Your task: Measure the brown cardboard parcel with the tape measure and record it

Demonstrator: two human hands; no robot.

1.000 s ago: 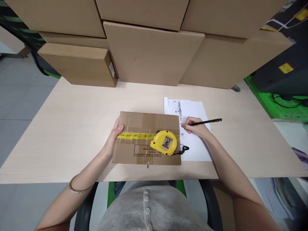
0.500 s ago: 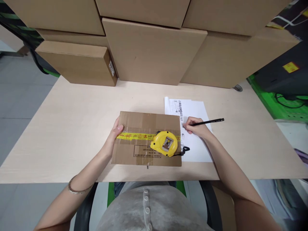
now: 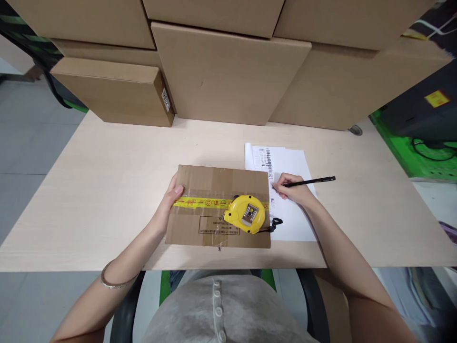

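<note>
My left hand [image 3: 172, 200] grips the left edge of a small cardboard box [image 3: 200, 178], its thumb on top and the other fingers hidden behind the side. Yellow printed tape [image 3: 198, 203] runs across the box top. On the right part of that top lies a yellow tape measure [image 3: 246, 214], whose black wrist strap [image 3: 273, 225] hangs past the box edge. Closed around a black pen [image 3: 317, 180], my right hand [image 3: 291, 187] rests on a white sheet of paper [image 3: 291, 224]. Handwriting and small sketches run down the sheet's left side, partly covered by the box.
Large cardboard boxes [image 3: 228, 76] are stacked along the back of the wooden table [image 3: 117, 190]. A flatter carton [image 3: 114, 97] stands at the back left. Dark equipment [image 3: 417, 112] with a cable sits on a green surface [image 3: 400, 155] to the right.
The view has shifted very slightly. My right hand and the pen stay at nearly the same spot on the paper; the box and tape measure have not visibly moved.
</note>
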